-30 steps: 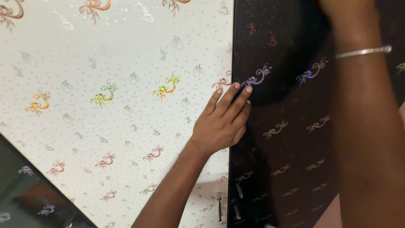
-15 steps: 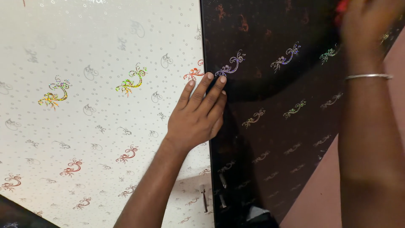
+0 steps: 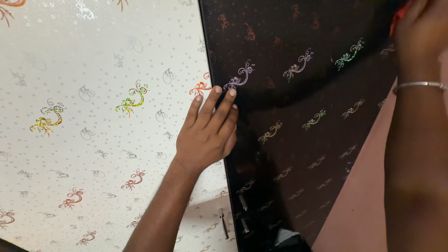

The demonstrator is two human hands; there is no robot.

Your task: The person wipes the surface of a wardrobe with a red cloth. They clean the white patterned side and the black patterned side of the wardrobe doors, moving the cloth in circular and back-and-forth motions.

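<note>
Looking down through the head camera, we see our left hand (image 3: 208, 130) lying flat and open, fingers (image 3: 219, 105) straight and close together, grasping nothing. Its palm rests on the glossy white panel with grey bubble dots and glittering swirl motifs (image 3: 93, 116), while the fingertips reach the seam where that panel meets the glossy black panel with iridescent swirl motifs (image 3: 303, 102). The two panels sit edge to edge, the white one filling the left part of the view and the black one running from the top centre down toward the lower right. The index and middle fingertips touch the edge of the black panel, just below a purple swirl (image 3: 240, 77) and beside an orange swirl (image 3: 200, 87) on the white side.

Our right hand (image 3: 422, 32) is up at the top right corner, against the far edge of the black panel. A bit of something red (image 3: 397, 18) shows by its fingers, but we cannot tell whether the hand is closed on it or merely beside it. A thin silver bangle (image 3: 420, 85) circles that wrist.

Near the bottom of the seam, small dark slim handles (image 3: 224, 223) sit on both panels. A plain pinkish surface (image 3: 354, 210) lies beyond the black panel's right edge.
</note>
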